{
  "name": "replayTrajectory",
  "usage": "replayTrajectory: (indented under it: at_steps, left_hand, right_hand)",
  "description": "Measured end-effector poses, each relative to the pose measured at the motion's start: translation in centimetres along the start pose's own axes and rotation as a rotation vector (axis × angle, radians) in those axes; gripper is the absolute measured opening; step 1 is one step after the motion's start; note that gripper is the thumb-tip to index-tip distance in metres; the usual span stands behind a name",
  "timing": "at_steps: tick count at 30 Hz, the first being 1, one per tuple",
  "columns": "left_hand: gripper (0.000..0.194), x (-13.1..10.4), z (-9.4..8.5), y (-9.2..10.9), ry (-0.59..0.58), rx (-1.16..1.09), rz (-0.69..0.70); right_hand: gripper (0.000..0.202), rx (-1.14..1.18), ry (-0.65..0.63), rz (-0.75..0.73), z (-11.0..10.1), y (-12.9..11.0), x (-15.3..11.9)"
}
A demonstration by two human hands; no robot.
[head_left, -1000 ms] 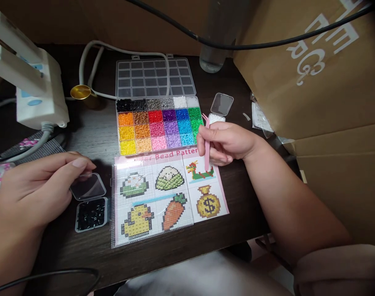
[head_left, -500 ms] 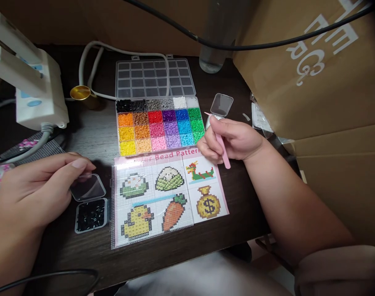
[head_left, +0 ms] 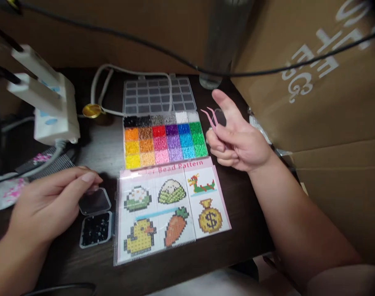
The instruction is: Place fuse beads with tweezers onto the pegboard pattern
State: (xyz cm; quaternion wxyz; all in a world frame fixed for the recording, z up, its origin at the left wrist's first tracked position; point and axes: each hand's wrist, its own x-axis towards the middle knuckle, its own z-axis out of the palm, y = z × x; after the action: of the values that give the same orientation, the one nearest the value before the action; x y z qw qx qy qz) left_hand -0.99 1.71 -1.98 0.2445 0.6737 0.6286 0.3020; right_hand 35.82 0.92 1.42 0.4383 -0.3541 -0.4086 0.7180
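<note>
In my right hand (head_left: 241, 142) is a pair of pink tweezers (head_left: 211, 119), tips apart and pointing up to the left. The index finger sticks up, away from the others. My left hand (head_left: 50, 201) is closed, thumb against the bent fingers, at the top edge of a small box's clear lid (head_left: 96, 200). Whether it grips anything is hidden. Below that open lid lie black beads (head_left: 96, 228). A bead pattern sheet (head_left: 187, 201) with a duck, carrot, dragon boat and money bag lies between my hands, a clear pegboard (head_left: 116, 246) over its left part.
Behind the sheet stands an open sorting box (head_left: 165, 144) of coloured beads. A white power adapter (head_left: 56, 111) with cables stands left, near a gold cup (head_left: 93, 111). A clear cylinder (head_left: 210, 80) stands at the back. Cardboard (head_left: 335, 123) borders the right side.
My right hand has turned and risen; its index finger is now raised and the tweezer tips show apart. The whole view has shifted, with things lower in it. My left hand stays by the lid.
</note>
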Motion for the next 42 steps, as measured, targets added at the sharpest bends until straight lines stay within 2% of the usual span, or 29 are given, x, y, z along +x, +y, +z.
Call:
replayTrajectory:
  at_steps: [4, 6, 9, 11, 13, 18, 20, 22, 27, 31, 33, 38, 42]
  left_hand:
    - [0.026, 0.2, -0.8, 0.9, -0.144, 0.034, 0.186]
    - [0.031, 0.2, -1.1, 1.2, -0.179, 0.041, 0.228]
    - [0.034, 0.2, -1.3, 1.5, -0.182, 0.046, 0.266]
    - [0.035, 0.1, -1.4, 1.5, -0.180, 0.051, 0.277]
    - [0.035, 0.1, -1.4, 1.3, -0.186, 0.052, 0.281]
    - [0.034, 0.0, -1.4, 0.6, -0.213, 0.042, 0.256]
    - [0.034, 0.0, -1.4, 0.3, -0.219, 0.047, 0.243]
    - [0.035, -0.1, -1.3, 0.1, -0.228, 0.044, 0.228]
    - [0.040, -0.1, -1.2, 0.7, -0.252, 0.028, 0.190]
    - [0.042, 0.0, -1.1, 1.1, -0.233, 0.019, 0.183]
    - [0.040, 0.0, -0.9, 1.0, -0.207, 0.007, 0.176]
    - [0.038, -0.2, -0.8, 1.0, -0.223, -0.035, 0.165]
    - [0.041, -0.2, -0.9, 1.4, -0.228, -0.036, 0.182]
  right_hand:
    - [0.020, 0.082, 0.109, -0.168, 0.7, -0.1, -0.2]
    - [0.030, 0.137, 0.097, -0.221, 0.8, -0.1, -0.3]
    - [0.064, 0.126, -0.003, -0.271, 0.6, 0.1, -0.5]
    - [0.077, 0.093, -0.051, -0.286, 0.4, 0.3, -0.7]
    - [0.075, 0.071, -0.047, -0.289, 0.5, 0.6, -0.7]
    - [0.041, 0.148, 0.168, -0.295, 0.7, 1.1, 0.3]
    - [0.035, 0.184, 0.260, -0.293, 0.7, 1.3, 0.9]
    - [0.042, 0.185, 0.300, -0.272, 0.6, 1.5, 1.4]
    - [0.068, 0.088, 0.310, -0.267, 0.9, 2.4, 2.2]
    - [0.073, 0.073, 0.344, -0.308, 1.6, 2.6, 2.1]
    - [0.068, 0.037, 0.388, -0.338, 1.9, 2.6, 1.9]
    - [0.032, -0.089, 0.489, -0.404, 2.3, 2.9, 1.4]
    - [0.022, -0.150, 0.523, -0.423, 2.8, 3.3, 1.4]
